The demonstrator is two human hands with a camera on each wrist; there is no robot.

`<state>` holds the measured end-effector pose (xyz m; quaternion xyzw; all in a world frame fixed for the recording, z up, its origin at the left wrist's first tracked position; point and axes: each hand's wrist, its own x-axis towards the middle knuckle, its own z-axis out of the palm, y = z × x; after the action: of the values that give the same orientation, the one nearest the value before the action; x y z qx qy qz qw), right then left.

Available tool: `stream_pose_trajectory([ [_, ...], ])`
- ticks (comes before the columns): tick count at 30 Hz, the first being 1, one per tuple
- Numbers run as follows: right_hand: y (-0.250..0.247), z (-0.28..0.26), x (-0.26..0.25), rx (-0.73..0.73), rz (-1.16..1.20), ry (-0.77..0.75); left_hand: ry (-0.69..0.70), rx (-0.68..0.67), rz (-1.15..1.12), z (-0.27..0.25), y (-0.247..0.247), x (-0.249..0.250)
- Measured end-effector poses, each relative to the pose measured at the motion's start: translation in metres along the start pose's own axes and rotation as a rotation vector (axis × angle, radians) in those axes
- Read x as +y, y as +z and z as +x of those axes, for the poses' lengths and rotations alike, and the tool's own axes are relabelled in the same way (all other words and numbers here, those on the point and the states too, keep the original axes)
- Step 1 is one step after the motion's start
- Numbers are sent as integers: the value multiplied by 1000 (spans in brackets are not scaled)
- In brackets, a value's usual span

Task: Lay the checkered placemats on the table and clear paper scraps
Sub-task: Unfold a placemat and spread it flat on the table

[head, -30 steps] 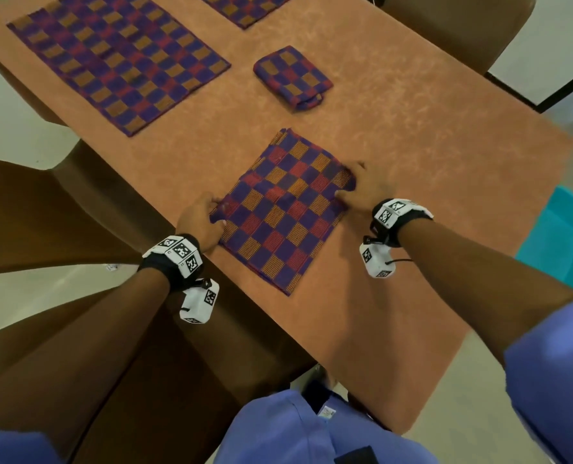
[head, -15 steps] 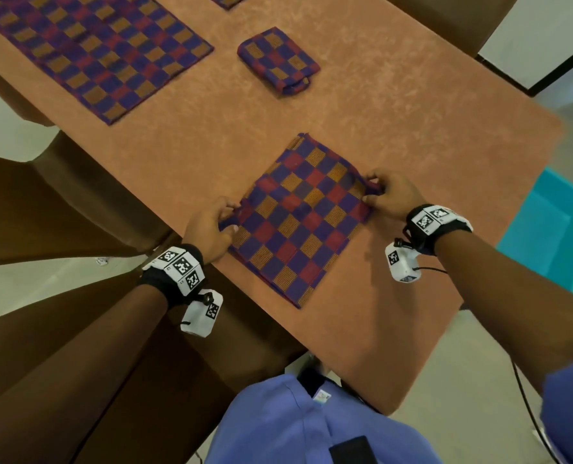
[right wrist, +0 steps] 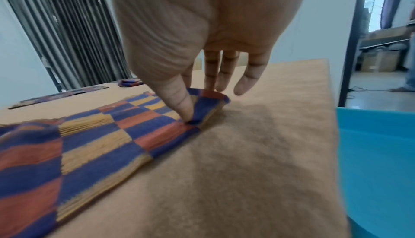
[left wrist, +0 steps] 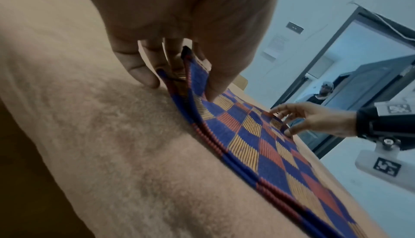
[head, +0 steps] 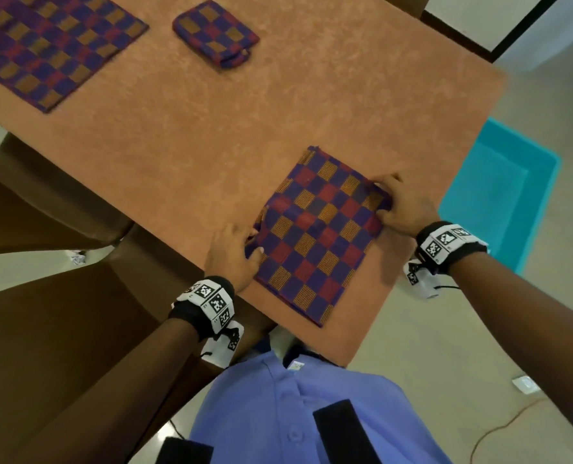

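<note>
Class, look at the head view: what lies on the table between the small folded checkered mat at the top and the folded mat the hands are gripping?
Only bare table lies between the small folded mat and the gripped placemat; the head view shows this.

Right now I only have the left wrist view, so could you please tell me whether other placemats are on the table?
Observer: Yes. The head view shows a spread placemat lying flat at the table's far left.
Operator: Thank you. Is any other one folded up?
Observer: Yes, a small folded placemat lies beyond the held placemat, apart from it.
Operator: And how is the right hand's grip?
Observer: In the right wrist view, the right hand pinches a raised fold at the held placemat's edge, thumb on top.
</note>
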<state>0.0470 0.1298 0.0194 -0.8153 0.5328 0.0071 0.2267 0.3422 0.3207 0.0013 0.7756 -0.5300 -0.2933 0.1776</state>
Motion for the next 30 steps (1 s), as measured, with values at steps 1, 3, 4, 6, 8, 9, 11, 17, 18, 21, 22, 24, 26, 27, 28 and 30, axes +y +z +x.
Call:
stream_pose_trajectory([
  [1, 2, 4, -7, 34, -16, -60, -6, 38, 37, -2, 0, 5],
  [3, 4, 14, -32, 36, -41, -175, -5, 108, 75, -5, -3, 11],
  [4, 5, 20, -47, 16, -38, -235, 2, 133, 83, -7, -5, 15],
  [6, 9, 31, -74, -58, -22, -351, 35, 161, 76, -10, -8, 20],
  [8, 13, 42, -99, -138, -16, -435, 66, 175, 46, -14, -9, 23],
  [9, 14, 46, -111, -177, -15, -469, 67, 182, 29, -16, -9, 25],
  [11, 15, 53, -128, -238, -48, -531, 69, 196, -15, -21, -8, 29],
  [17, 11, 70, -120, -278, -126, -594, -31, 280, -118, -29, -4, 34],
  [18, 11, 72, -115, -260, -106, -589, -40, 295, -107, -30, -3, 32],
  [21, 12, 75, -107, -221, -91, -588, -56, 326, -53, -30, 1, 26],
  [22, 12, 76, -106, -212, -97, -590, -60, 329, -41, -30, 1, 25],
  [24, 14, 78, -105, -174, -94, -570, -51, 336, -29, -28, 0, 23],
  [26, 15, 77, -105, -113, -69, -530, -26, 326, -72, -25, -3, 21],
  [27, 15, 76, -105, -75, -51, -507, -16, 306, -119, -24, -5, 22],
  [28, 15, 76, -107, -34, -36, -482, -8, 287, -165, -22, -9, 21],
  [30, 10, 81, -119, 46, -9, -437, -15, 279, -256, -14, -22, 15],
])
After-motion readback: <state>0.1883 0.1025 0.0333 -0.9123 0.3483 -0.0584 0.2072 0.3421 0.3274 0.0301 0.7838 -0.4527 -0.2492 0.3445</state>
